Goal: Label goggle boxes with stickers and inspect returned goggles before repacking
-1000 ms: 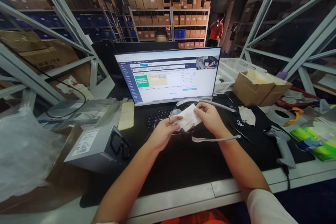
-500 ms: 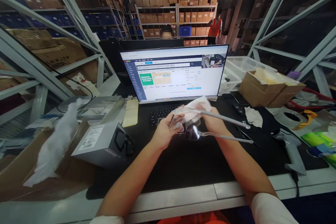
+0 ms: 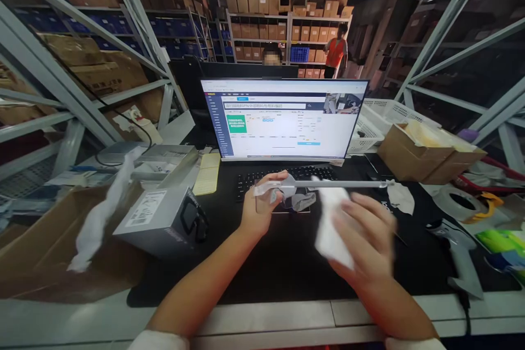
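My left hand [image 3: 258, 209] is closed on a pair of glasses [image 3: 289, 186] above the black desk mat. The grey temple arm of the glasses stretches out to the right, nearly level. A white cloth or tissue [image 3: 333, 224] is in my right hand [image 3: 371, 238], just below that arm and apart from the lens end. Motion blurs the right fingers, but they are wrapped round the cloth. Just behind my hands lies a black keyboard [image 3: 324, 172], partly covered by the glasses. A grey box [image 3: 158, 229] with glasses pictured on its side stands to the left.
A monitor [image 3: 283, 120] stands behind the keyboard. On the left is an open cardboard box [image 3: 41, 262] with white wrapping [image 3: 100, 224]. To the right are a barcode scanner [image 3: 459, 254], a tape roll [image 3: 457, 202], a crumpled tissue [image 3: 401, 198] and a brown carton [image 3: 410, 153]. Two people are beyond.
My right hand has pulled back to the right and towards me with the white cloth, away from the glasses. The glasses have turned in my left hand, so their arms now line up.
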A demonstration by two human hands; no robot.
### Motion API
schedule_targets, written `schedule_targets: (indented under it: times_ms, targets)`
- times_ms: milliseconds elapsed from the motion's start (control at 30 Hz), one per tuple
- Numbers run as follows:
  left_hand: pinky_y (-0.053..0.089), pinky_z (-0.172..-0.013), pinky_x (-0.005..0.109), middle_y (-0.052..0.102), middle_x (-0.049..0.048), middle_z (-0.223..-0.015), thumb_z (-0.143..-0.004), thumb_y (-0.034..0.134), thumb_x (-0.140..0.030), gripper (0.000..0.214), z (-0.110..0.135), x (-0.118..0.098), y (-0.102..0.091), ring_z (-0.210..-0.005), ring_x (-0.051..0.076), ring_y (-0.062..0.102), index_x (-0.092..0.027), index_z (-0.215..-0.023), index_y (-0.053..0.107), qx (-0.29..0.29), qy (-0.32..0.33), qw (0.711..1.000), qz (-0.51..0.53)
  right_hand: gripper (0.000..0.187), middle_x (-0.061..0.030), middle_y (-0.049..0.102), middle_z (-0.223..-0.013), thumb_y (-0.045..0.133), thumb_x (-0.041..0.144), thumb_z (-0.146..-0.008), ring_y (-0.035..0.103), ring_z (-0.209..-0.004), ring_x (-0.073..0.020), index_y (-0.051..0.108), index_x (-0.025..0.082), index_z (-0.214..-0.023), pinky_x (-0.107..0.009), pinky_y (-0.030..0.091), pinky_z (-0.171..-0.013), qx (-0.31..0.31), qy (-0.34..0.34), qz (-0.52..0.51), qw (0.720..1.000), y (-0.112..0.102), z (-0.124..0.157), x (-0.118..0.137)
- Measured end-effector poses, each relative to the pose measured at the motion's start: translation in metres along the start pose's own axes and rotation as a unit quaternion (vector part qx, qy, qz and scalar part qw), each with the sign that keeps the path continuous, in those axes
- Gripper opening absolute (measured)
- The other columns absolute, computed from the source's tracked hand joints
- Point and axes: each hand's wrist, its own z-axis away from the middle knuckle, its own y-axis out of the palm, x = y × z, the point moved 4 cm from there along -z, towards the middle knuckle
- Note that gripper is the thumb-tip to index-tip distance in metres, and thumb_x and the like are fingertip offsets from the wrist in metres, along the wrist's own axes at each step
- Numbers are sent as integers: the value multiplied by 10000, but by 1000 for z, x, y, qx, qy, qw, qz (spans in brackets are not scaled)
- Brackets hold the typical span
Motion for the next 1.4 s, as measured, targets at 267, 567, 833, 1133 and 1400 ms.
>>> schedule_targets:
  times_ms: [267,567,833,1133,1400]
  targets:
    - [552,-960,339,754,80,-1131,-665,930,-389,497,-2,5,-13,-1073,275,699,-216,-1100,762,-12,-41,999,-26,370,-83,686,-1317,512,208,-937,552,-1297,-278,698,225,-1256,-455,449,-1071,128,-16,4,992,72,-6,5]
    - [579,-960,388,748,106,-1187,-624,947,-380,518,-12,-3,-15,-1130,313,686,-197,-1080,783,-44,-72,996,-38,507,-57,429,-1604,359,297,-1035,215,-1557,-284,460,233,-1527,-547,239,-1211,282,35,47,958,87,4,4]
    - [563,-985,389,775,103,-1085,-632,947,-369,507,-23,-16,-28,-1048,264,720,-189,-1072,773,-72,-67,995,-29,529,-63,344,-1647,384,296,-1033,112,-1579,-322,416,220,-1556,-658,137,-1230,297,5,102,949,102,9,-10]
    - [541,-1022,453,769,103,-1068,-636,945,-368,515,-28,-16,-33,-998,276,740,-173,-1070,746,-84,-42,996,-10,495,-105,387,-1622,408,233,-1004,155,-1567,-355,500,227,-1491,-771,92,-1168,300,-4,109,948,94,4,-10]
    - [548,-976,377,756,108,-1123,-670,921,-396,488,-10,2,-17,-1080,266,706,-177,-1061,729,-107,-29,994,-24,537,-115,340,-1644,349,258,-1009,113,-1577,-348,432,220,-1538,-772,79,-1165,231,64,42,970,101,18,2]
